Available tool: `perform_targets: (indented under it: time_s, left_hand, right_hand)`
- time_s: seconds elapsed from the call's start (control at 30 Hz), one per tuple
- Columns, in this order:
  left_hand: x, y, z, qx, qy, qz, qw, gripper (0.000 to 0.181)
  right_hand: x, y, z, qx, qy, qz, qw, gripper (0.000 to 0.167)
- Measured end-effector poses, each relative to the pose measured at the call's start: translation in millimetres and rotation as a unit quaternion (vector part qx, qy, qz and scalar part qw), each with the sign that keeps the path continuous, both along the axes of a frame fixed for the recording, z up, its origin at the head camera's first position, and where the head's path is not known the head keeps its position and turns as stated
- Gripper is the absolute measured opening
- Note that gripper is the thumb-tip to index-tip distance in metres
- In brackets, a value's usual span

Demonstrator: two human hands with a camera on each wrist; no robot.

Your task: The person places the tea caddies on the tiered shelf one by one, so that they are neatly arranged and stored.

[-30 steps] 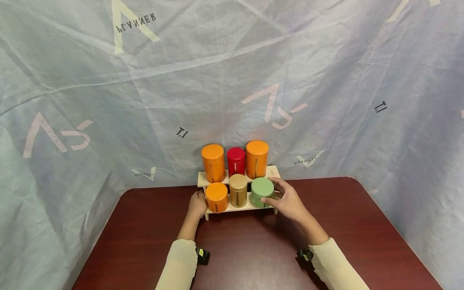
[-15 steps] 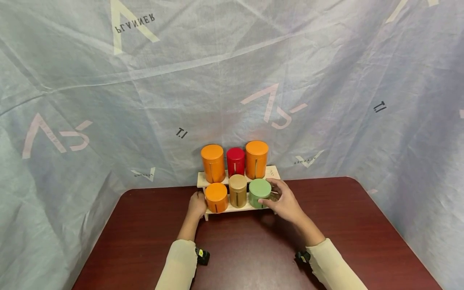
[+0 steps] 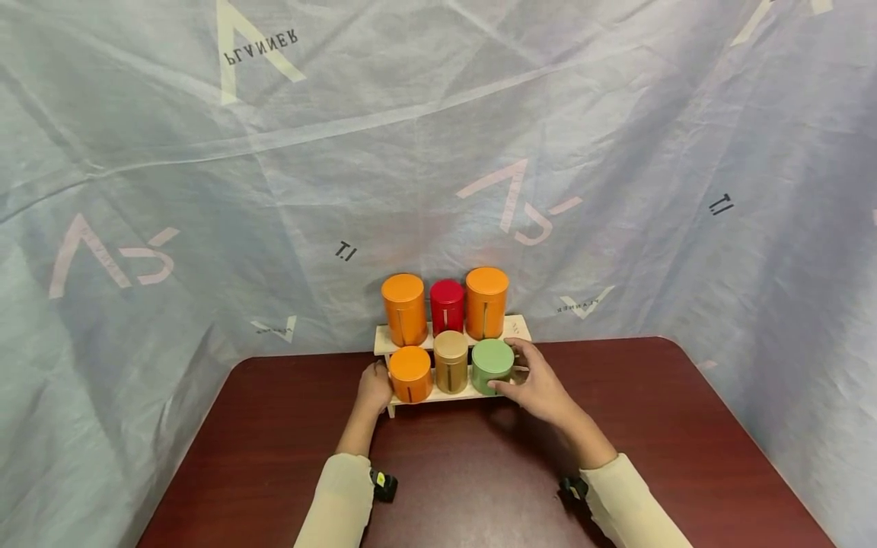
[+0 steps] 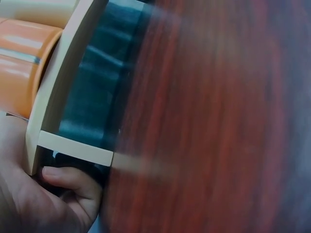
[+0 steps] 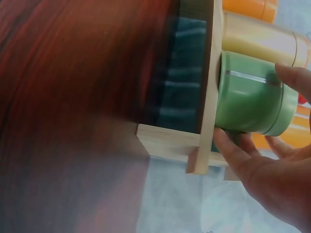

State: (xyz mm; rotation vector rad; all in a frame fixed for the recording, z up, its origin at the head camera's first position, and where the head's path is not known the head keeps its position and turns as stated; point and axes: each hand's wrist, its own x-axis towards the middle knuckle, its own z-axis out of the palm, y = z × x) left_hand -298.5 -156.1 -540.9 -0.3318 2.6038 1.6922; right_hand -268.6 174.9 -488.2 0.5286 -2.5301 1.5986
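A two-tier wooden rack [image 3: 518, 327] stands at the back of the table with lidded canisters on it. At the right of its lower tier sits a green canister [image 3: 492, 369]. My right hand [image 3: 541, 384] holds this canister from the right, thumb at its front and fingers round its side and back. In the right wrist view the green canister [image 5: 250, 94] stands on the tier plank. My left hand [image 3: 374, 387] grips the left end of the rack beside a short orange canister [image 3: 411, 377]. In the left wrist view a digit curls under the plank [image 4: 46, 104].
A gold canister [image 3: 451, 364] stands between the short orange and green ones. On the upper tier are a tall orange canister [image 3: 404, 312], a red canister [image 3: 447, 307] and another tall orange canister [image 3: 487, 304]. A grey printed cloth [image 3: 411, 152] hangs behind the dark red table [image 3: 466, 472].
The green canister has slid a little to the left along the lower tier, with my right hand moving along with it. My left hand has stayed at the rack's left end.
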Motion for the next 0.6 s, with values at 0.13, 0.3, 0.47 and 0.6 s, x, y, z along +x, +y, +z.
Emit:
perform_targets:
  time_s: [0.13, 0.3, 0.47, 0.6]
  left_hand:
    - [1.0, -1.7, 0.3, -0.005, 0.018, 0.0, 0.9998, 0.059]
    - [6.8, -6.0, 5.8, -0.041, 0.032, 0.005, 0.9986, 0.057]
    - [9.9, -12.9, 6.5, -0.043, 0.015, 0.012, 0.9989, 0.056]
    - [17.3, -21.7, 17.7, -0.056, -0.01, 0.005, 0.9984, 0.067]
  right_hand:
    - [2.1, -0.7, 5.6, 0.013, -0.007, 0.012, 0.9998, 0.092]
    - [4.7, -0.8, 13.7, 0.041, 0.003, -0.001, 0.9991, 0.093]
    - [9.5, -0.6, 22.7, 0.072, 0.007, -0.017, 0.9972, 0.091]
    - [17.9, 0.0, 30.4, 0.109, 0.007, -0.04, 0.9932, 0.092]
